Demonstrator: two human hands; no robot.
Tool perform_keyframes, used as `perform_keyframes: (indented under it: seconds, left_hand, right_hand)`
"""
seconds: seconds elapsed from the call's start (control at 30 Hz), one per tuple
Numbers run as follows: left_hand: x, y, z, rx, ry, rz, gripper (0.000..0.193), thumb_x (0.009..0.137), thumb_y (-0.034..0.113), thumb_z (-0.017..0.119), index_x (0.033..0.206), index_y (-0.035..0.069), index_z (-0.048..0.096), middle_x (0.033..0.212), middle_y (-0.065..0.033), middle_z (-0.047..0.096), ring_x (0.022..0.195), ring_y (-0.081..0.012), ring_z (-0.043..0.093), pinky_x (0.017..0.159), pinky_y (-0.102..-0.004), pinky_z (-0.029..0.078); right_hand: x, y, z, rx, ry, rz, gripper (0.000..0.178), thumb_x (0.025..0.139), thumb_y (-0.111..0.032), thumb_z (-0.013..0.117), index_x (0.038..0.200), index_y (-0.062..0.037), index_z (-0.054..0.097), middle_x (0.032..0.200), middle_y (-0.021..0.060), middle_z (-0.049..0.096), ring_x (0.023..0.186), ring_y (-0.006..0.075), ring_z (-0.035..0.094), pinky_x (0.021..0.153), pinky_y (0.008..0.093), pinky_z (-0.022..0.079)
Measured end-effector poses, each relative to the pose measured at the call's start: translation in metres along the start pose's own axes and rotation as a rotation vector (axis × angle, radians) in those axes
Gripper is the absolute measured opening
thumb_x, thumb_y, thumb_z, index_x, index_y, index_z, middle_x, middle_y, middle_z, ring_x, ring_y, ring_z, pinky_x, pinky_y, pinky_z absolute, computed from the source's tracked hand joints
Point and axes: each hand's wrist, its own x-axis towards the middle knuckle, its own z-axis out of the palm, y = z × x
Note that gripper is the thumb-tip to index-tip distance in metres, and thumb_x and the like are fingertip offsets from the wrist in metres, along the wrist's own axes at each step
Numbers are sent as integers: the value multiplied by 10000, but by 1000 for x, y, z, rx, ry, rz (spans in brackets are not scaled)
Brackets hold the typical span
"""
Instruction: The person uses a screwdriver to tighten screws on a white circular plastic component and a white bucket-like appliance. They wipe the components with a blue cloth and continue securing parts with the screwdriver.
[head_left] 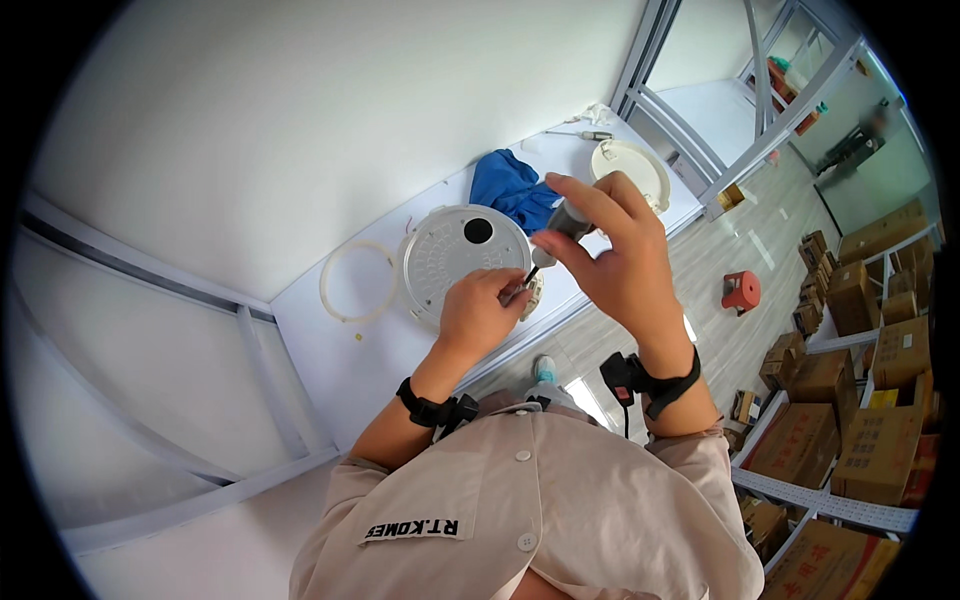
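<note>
My right hand [635, 255] grips the grey handle of a screwdriver [568, 222], with thumb and fingers around it. The screwdriver tilts, its dark shaft pointing down toward my left fingertips. At the right edge of a round silver plate [450, 250], my left hand [478, 315] has its thumb and fingers pinched together. What they hold, if anything, is hidden. Beside those fingers a small off-white part [536, 300] shows at the plate's rim. The plate lies flat on the white table [310, 385] and carries a black round patch near its far right side.
A crumpled blue cloth [503, 188] lies behind the plate. Left of it is a thin cream ring [327, 290]. A round cream cover [640, 168] and another screwdriver [592, 135] sit farther right. Beyond the table stand a red stool [740, 290] and shelves of cardboard boxes [800, 440].
</note>
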Motion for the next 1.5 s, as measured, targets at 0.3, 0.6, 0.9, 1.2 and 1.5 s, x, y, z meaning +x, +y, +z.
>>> perform_keyframes:
  seconds: [0.3,0.6,0.9,1.2,1.5]
  left_hand:
    - [1,0,0,-26,-9,-41,257,846,183,829,1081,82,797,904,-103,779,832,-291,750,749,-402,592]
    - [2,-4,0,12,-17,3,283,842,157,858,1091,40,794,930,-136,793,804,-239,789,736,-334,615]
    - [0,-2,1,-12,6,-7,262,842,190,838,1080,89,797,899,-100,779,824,-291,748,739,-403,593]
    - [1,3,-3,52,24,47,280,794,148,852,1059,73,798,879,-119,776,773,-281,760,714,-373,604]
    - [0,6,-6,62,1,48,237,824,167,813,1053,107,806,888,-82,779,834,-290,737,738,-413,593]
  right_hand:
    - [0,-7,0,142,26,-37,624,830,-15,837,1422,-128,676,1072,118,652,903,239,669,740,375,565]
    - [-1,-6,8,125,128,-130,597,858,42,783,1424,-111,670,1116,153,652,883,247,671,809,345,581]
    - [-7,6,9,1,78,-33,684,819,5,846,1459,-99,630,1059,126,643,892,275,685,804,369,586]
    - [-4,5,16,177,74,-86,714,788,-29,887,1451,-115,636,1073,109,642,892,247,668,719,363,564]
    - [-7,0,23,67,250,-130,656,763,-63,920,1374,-97,683,1082,122,657,871,242,667,714,356,557]
